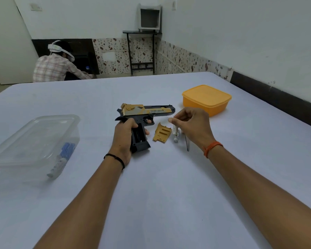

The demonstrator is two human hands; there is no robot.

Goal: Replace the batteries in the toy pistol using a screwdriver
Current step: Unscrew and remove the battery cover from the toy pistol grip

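A gold and black toy pistol (147, 112) lies on its side on the white table, its grip compartment open and dark inside. My left hand (125, 134) is wrapped around the grip. The gold battery cover (162, 134) lies loose just right of the grip. Beside it rest white batteries (176, 136), and a thin screwdriver (187, 143) lies right of them. My right hand (190, 121) hovers above the batteries with thumb and fingers pinched on one battery's top end.
A clear plastic box (34, 142) with a lid, holding batteries and a blue item, stands at the left. An orange lidded box (206, 98) sits behind my right hand. A person in a checked shirt (56, 66) sits beyond the table's far left edge.
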